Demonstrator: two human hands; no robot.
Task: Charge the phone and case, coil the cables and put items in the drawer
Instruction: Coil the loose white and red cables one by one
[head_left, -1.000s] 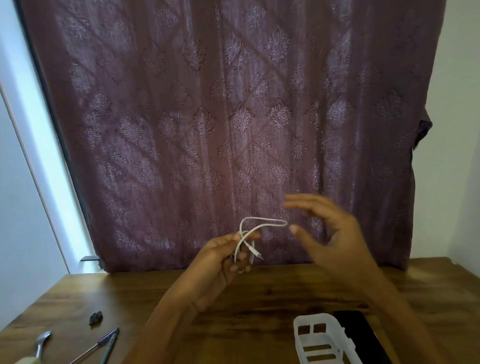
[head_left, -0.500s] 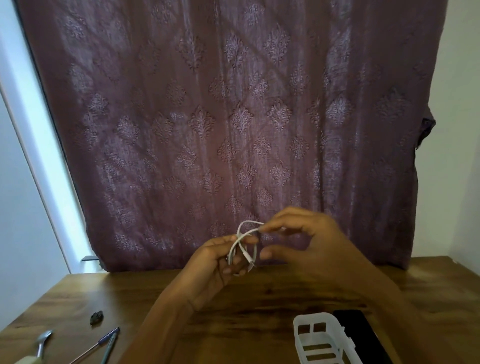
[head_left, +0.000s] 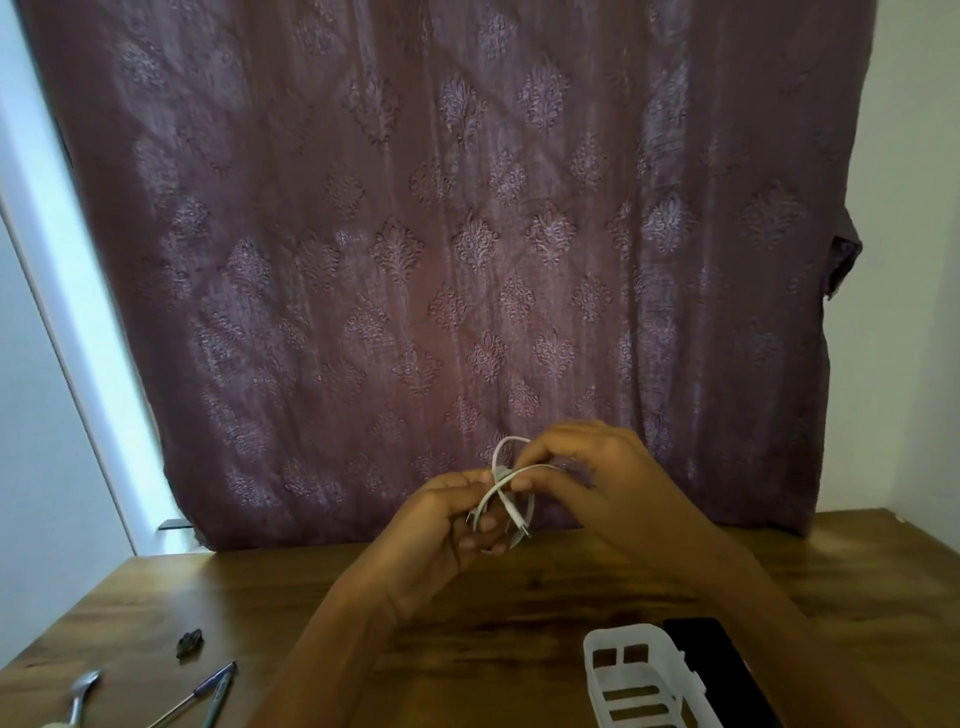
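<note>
A short white cable (head_left: 506, 480), looped into a small coil, is held up in front of me above the wooden table (head_left: 519, 597). My left hand (head_left: 449, 525) grips the coil from below, fingers curled round it, with its metal plug ends hanging down. My right hand (head_left: 587, 478) pinches the upper loop between thumb and fingertips. A black phone (head_left: 719, 670) lies flat on the table at the lower right, next to a white slotted plastic basket (head_left: 639, 675).
At the table's lower left lie a small dark object (head_left: 189, 643), two pens (head_left: 208, 696) and a metal spoon-like tool (head_left: 80, 696). A maroon patterned curtain (head_left: 467, 260) hangs behind the table. White walls stand at both sides.
My right hand, spread open beside the cable a second ago, has closed in and now pinches the loop. The loop has been drawn tighter into the coil.
</note>
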